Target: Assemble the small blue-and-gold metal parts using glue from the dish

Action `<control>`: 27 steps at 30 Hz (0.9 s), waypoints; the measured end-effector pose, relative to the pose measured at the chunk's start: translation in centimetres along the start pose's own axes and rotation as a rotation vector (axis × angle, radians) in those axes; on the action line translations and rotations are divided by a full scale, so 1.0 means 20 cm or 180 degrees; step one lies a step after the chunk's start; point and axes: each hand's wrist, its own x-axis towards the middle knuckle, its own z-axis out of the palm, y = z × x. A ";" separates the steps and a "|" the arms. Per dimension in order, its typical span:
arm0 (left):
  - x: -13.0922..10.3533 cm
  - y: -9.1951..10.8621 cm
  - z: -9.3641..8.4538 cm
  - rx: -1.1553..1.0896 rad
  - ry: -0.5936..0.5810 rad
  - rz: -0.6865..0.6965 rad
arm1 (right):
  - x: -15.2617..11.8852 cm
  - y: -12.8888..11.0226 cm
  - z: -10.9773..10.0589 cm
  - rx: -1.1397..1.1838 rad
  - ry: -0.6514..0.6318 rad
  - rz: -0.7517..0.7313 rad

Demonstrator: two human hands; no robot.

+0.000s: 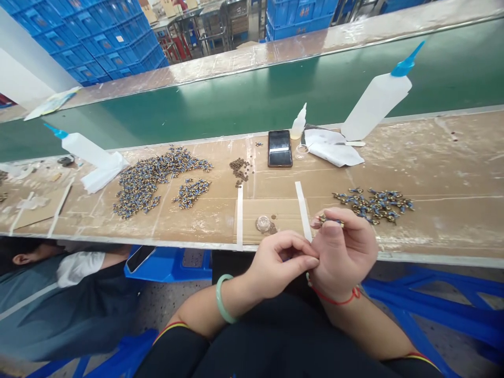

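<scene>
My right hand [346, 252] is closed, with small blue-and-gold metal pieces [334, 220] showing between its thumb and curled fingers. Beside it, my left hand [277, 265] has thumb and index finger pinched together near the right palm; what they hold, if anything, is too small to make out. A loose pile of similar pieces [380, 205] lies just beyond my right hand. On a cardboard pad [252, 210] in front of me sits a small round clear dish [263, 224], with brown bits next to it.
Left of centre are a large heap of blue-and-gold pieces [145, 178] and a smaller one [191, 192]. Small brown discs [238, 169], a phone [280, 149], a small dropper bottle [299, 123] and a large white bottle [374, 107] stand farther back. A co-worker [59, 294] sits at left.
</scene>
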 end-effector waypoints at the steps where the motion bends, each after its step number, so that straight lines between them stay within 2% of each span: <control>1: 0.00 0.00 0.00 0.0081 0.0081 0.0070 | 0.00 0.00 0.00 0.0029 0.0010 -0.0009; 4: -0.02 0.01 0.00 0.0557 0.0257 0.0397 | 0.00 0.02 0.01 -0.0030 0.0058 -0.0028; 6: -0.03 0.02 -0.01 0.0853 0.0223 0.0582 | 0.01 0.02 0.01 -0.0102 0.0063 -0.0050; 11: -0.01 0.05 -0.07 0.1042 -0.0308 0.0758 | 0.01 0.02 0.00 0.0031 0.0005 -0.0109; 16: 0.08 0.05 -0.13 0.0879 -0.0984 0.0617 | -0.03 0.03 -0.04 0.0113 -0.0200 0.0543; 19: 0.11 0.04 -0.15 0.0739 -0.1199 0.0550 | -0.04 0.03 -0.05 0.0220 -0.0209 0.0826; 21: 0.12 0.03 -0.15 0.0667 -0.1210 0.0476 | -0.04 0.01 -0.05 0.0240 -0.0201 0.0862; 24: 0.11 0.01 -0.15 0.0439 -0.1033 0.0295 | -0.03 -0.01 -0.01 0.0224 -0.0252 0.0864; 27: 0.09 -0.01 -0.14 -0.0297 -0.0758 0.0163 | -0.03 -0.02 0.05 0.0268 -0.0232 0.0784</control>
